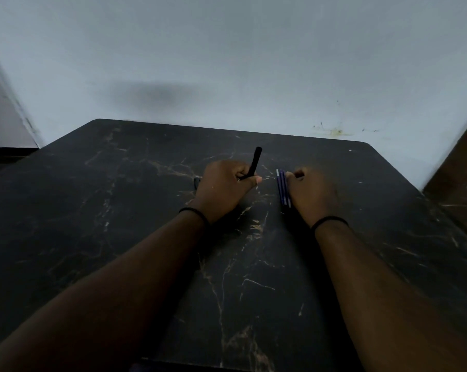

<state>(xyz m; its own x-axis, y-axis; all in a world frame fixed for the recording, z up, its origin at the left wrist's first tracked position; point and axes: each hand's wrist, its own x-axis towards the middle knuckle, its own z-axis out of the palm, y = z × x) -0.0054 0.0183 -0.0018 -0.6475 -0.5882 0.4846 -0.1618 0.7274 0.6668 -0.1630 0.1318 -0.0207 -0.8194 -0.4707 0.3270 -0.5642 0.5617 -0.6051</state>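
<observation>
**Though nothing here weighs much, everything here can roll**

While the left hand (221, 189) curls tight around a slim black plastic pen barrel (254, 162), holding it low so its far end tilts up off the table, the right hand (311, 194) sits well apart from it, fingers curled, pressed against a small bundle of thin blue pen sticks (283, 187). Whether that hand actually grips the bundle or only leans on it, I cannot tell.

The blue sticks lie flat on the black marble-patterned table (119, 210), side by side, right along the hand's inner edge. By the look of them they are feather-light, stiff but thin enough to bend, smooth and quick to roll or scatter. The best hold, I'd judge, is a gentle pinch around the middle of one stick, clear of the pale tip.

Around them: a small dark piece (197, 183), too dim to identify, peeks out just left of the left hand. A black band (193, 212) circles each wrist. A pale grey wall (227, 63) stands behind the table. Nothing blocks the gap between the hands.
</observation>
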